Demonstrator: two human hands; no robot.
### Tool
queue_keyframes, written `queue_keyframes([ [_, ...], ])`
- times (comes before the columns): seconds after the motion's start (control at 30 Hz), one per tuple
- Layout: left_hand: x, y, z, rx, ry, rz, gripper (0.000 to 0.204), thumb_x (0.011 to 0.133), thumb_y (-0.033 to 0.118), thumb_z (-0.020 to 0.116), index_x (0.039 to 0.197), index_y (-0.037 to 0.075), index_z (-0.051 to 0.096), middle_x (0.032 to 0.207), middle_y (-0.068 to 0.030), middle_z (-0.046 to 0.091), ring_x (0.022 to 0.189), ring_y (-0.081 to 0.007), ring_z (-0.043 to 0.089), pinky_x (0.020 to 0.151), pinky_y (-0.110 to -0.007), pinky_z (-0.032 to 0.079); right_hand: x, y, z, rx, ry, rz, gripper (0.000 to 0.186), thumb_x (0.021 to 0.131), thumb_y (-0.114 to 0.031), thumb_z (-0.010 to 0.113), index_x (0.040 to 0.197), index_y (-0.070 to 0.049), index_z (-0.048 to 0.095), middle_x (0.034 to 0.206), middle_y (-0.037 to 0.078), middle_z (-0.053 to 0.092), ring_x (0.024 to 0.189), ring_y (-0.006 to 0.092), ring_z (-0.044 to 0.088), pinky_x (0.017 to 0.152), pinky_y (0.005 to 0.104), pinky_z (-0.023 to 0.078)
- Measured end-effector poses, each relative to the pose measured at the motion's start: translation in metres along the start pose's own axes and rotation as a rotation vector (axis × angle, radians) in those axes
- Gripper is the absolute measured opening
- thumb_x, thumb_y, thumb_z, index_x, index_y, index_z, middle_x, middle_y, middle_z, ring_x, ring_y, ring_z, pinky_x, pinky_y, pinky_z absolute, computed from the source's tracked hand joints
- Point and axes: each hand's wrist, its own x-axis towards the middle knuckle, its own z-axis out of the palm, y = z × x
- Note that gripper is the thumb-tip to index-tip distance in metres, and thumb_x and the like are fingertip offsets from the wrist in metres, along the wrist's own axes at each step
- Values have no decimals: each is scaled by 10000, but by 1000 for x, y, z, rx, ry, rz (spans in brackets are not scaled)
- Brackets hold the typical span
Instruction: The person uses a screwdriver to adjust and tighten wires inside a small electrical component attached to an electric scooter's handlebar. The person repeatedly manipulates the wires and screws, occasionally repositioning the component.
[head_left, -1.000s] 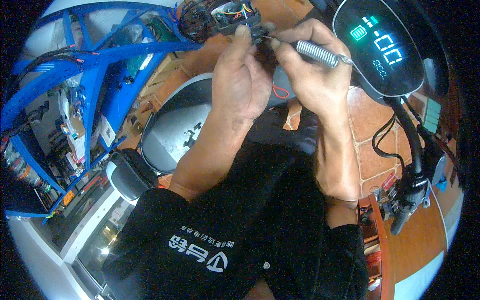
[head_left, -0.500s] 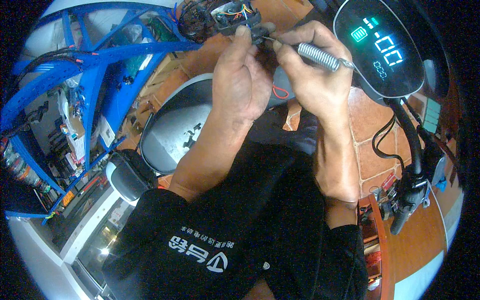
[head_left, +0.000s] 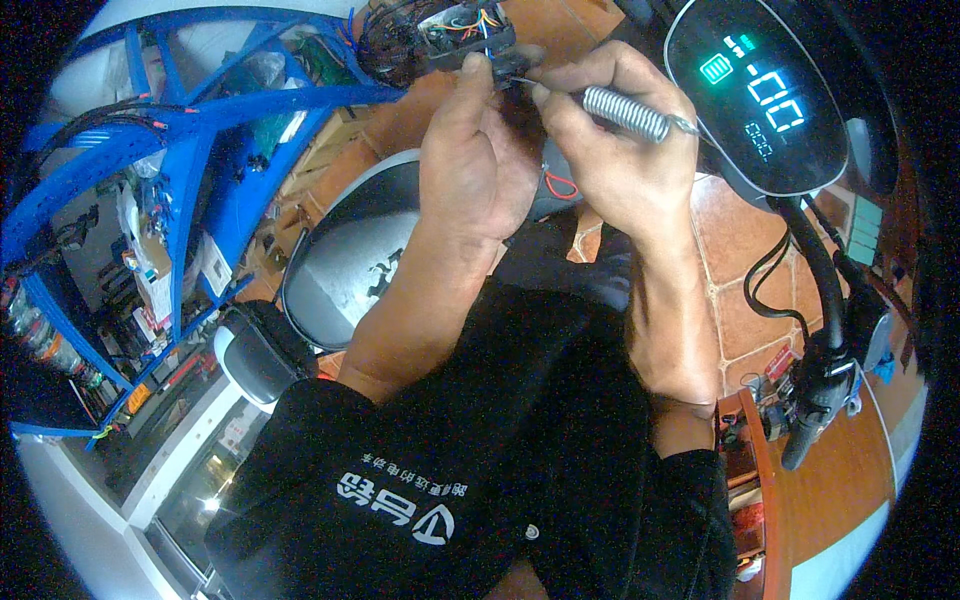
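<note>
My left hand (head_left: 475, 165) is closed, its thumb pressed against a small black part (head_left: 508, 72) at the top of the view. The fingers behind that part are mostly hidden. My right hand (head_left: 630, 150) grips a thin pointed metal tool with a coiled spring handle (head_left: 625, 112). Its tip meets the black part near my left fingertips; exact contact is too small to make out. Just beyond my left thumb sits an open black housing (head_left: 465, 38) with thin orange, white and blue wires inside. A red loop (head_left: 561, 186) shows between my wrists.
A lit display (head_left: 765, 95) and a black handlebar grip (head_left: 815, 420) stand to the right. A dark seat-like shell (head_left: 340, 265) lies left of my left forearm. Blue metal shelving (head_left: 190, 120) with goods fills the left side. Orange tiles (head_left: 735, 260) cover the floor.
Both hands have shifted slightly left, with the coil-handled tool moving along in my right hand. The grips look the same.
</note>
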Motion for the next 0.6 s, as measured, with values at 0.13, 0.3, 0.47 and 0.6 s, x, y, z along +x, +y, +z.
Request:
queue_keyframes([
  [0.13,5,2,-17,-171,-211,-36,403,1015,297,417,1246,-18,516,1202,-161,606,1162,-266,554,1065,-403,389,0,-1,1,-12,-2,23,72,786,13,719,822,-19,665,735,-6,626,665,32,559,583,191,458],
  [0.3,4,1,-13,-131,-163,-46,394,1019,285,406,1254,-16,506,1227,-160,590,1171,-267,544,1070,-409,377,-1,3,4,42,29,2,71,791,7,720,825,-23,665,730,-13,625,661,34,559,572,192,454],
  [0.47,5,1,-14,-169,-224,-29,395,1019,281,402,1269,-13,489,1229,-161,586,1181,-276,535,1076,-418,366,0,-1,3,-21,16,-65,71,795,8,715,832,-29,667,731,-9,625,661,37,562,572,195,456],
  [0.6,5,2,-15,-180,-244,-47,389,1020,275,399,1275,-6,486,1229,-163,586,1182,-275,535,1078,-415,366,-1,-2,4,10,22,13,72,793,9,714,828,-32,666,734,-5,622,654,41,559,571,196,454],
])
